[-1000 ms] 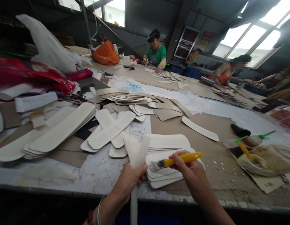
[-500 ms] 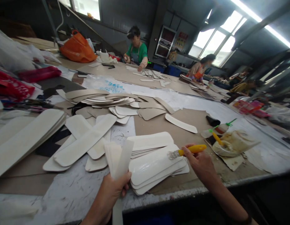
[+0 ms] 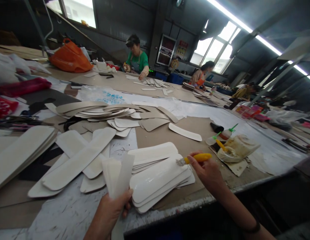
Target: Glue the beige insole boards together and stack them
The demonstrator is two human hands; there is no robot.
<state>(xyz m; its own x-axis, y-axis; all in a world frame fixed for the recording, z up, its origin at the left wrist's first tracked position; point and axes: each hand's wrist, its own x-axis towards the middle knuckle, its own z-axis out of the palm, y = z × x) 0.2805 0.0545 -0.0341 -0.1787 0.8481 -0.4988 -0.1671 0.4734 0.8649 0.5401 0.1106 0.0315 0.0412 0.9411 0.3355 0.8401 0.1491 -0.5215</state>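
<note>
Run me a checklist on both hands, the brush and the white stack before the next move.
1. Brush gripped by its yellow handle in the right hand: ok.
2. Bristles at the far right end of the top white piece: ok.
3. Pale strips held in the left hand, apart from the brush: ok.
4. Stack edges squared up beneath that piece: not ok, they are fanned.
5. Top piece evenly coated: cannot tell; part of it shines.
6. Contents of the stained container: cannot tell.

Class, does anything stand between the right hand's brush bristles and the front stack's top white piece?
Nothing visible does. The right hand holds the yellow-handled brush with its bristles at the right end of the top white piece; the left hand, gripping white strips, is by the left end.
</note>
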